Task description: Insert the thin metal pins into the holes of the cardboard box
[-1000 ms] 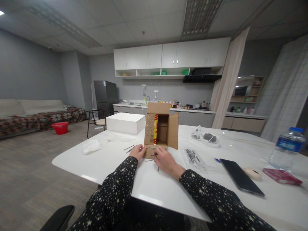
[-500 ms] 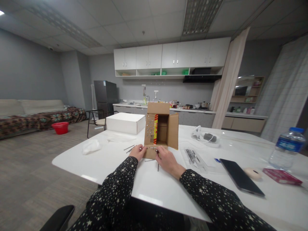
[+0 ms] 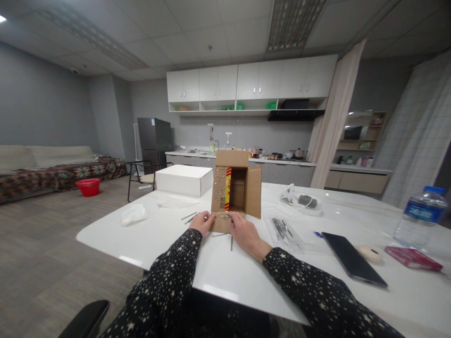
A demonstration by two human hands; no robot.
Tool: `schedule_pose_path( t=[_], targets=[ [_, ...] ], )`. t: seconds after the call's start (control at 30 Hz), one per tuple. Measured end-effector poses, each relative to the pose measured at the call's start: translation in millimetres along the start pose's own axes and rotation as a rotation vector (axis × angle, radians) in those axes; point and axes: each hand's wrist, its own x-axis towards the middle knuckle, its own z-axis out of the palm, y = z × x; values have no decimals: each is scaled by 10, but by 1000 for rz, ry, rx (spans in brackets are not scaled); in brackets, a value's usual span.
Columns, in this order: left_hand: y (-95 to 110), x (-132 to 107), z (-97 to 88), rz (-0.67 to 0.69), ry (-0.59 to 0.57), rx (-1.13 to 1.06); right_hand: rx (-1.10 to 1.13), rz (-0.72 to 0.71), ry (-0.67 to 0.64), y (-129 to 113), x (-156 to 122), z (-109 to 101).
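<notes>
An open cardboard box (image 3: 253, 190) stands on the white table, its opening facing me and its flaps folded out. Small shiny pieces dot the left flap (image 3: 219, 183) and form a row on the front flap (image 3: 220, 226); their kind is too small to tell. My left hand (image 3: 201, 222) pinches the front flap's left edge. At that flap's right end, my right hand (image 3: 244, 231) has its fingers drawn together at the row; what they hold, if anything, is hidden. Thin metal rods (image 3: 231, 243) lie around the flap, close to both hands.
Left of the box are a white box (image 3: 183, 179) and a crumpled white wrapper (image 3: 134, 214). To the right lie a clear tray of metal tools (image 3: 283, 229), a white corded device (image 3: 306, 203), a phone (image 3: 352, 258), a dark pink box (image 3: 413, 258) and a water bottle (image 3: 421, 216).
My right hand's fingers have shifted slightly up and right along the front flap, and its wrist has lifted a little. My left hand and the box stay in place.
</notes>
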Motion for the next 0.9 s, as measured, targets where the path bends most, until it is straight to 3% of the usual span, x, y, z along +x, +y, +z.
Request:
schedule_pose_path(
  t=[0.9],
  targets=[
    [-17,6,20,-11,-3,-21,-84,85,-1,-6,24,-32]
  ],
)
